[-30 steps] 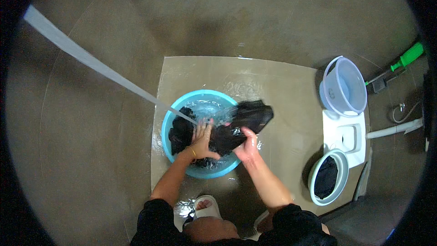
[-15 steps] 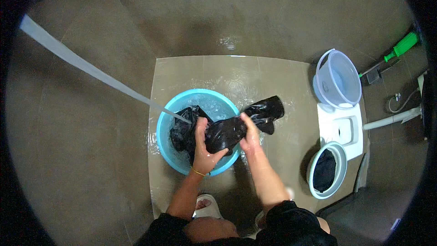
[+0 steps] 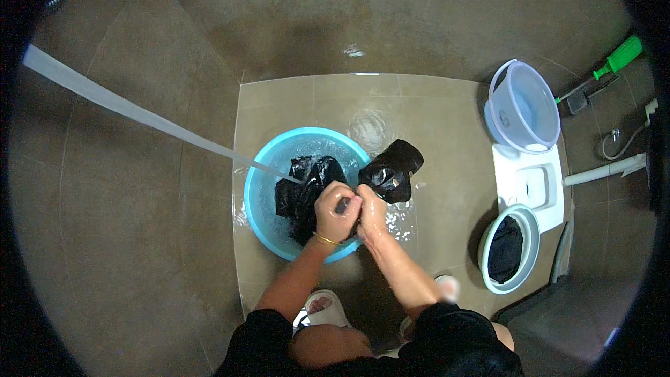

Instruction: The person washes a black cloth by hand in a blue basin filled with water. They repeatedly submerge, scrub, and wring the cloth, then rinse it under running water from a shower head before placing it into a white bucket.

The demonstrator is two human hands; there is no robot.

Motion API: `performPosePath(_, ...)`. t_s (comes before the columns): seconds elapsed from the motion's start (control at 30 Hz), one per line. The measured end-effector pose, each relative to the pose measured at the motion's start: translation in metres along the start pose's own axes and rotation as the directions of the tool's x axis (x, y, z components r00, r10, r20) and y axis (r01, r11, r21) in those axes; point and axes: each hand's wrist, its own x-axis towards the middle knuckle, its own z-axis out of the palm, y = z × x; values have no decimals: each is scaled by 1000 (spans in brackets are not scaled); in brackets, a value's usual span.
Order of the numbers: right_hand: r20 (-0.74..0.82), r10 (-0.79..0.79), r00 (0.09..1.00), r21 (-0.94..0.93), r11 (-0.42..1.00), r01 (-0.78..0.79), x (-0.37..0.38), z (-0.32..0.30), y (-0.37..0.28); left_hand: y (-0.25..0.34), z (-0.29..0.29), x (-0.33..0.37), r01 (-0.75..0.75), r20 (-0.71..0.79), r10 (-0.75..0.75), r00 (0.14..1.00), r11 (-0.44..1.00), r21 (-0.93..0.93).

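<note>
Black wet cloth (image 3: pixel 322 176) lies partly in the blue basin (image 3: pixel 250 199) at the centre of the frame, its other end jutting past the right rim, with the fingers of the left hand (image 3: pixel 336 211) and right hand (image 3: pixel 372 211) closed around it. If the slick fabric slid through that grip, the jutting end could probably drop onto the wet floor (image 3: pixel 447 139). Half a second earlier the hands stood farther apart, the left thumb spread wide; now they press close together.

Dim light glints off the floor (image 3: pixel 450 132) (corners fall black).
</note>
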Motion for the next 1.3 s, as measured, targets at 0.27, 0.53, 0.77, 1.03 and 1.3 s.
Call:
performPosePath(0.27,285,-237,929,359,925,126,-30,12,-107,8,-51,27,-183,469,24,883,937,297)
performPosePath(0.53,638,49,769,-509,776,373,-7,-29,-109,54,0,57,82,115,-70,991,991,-108)
performPosePath(0.77,880,64,471,-263,891,371,-12,-40,4,125,28,21,-276,773,-38,633,922,271)
performPosePath(1.03,424,185,886,123,958,-259,-3,-6,-6,-71,-84,7,423,-273,-366,890,885,194)
performPosePath(1.3,187,28,982,-664,740,105,113,-66,92,-116,-107,-27,901,257,-864,433,404,-161)
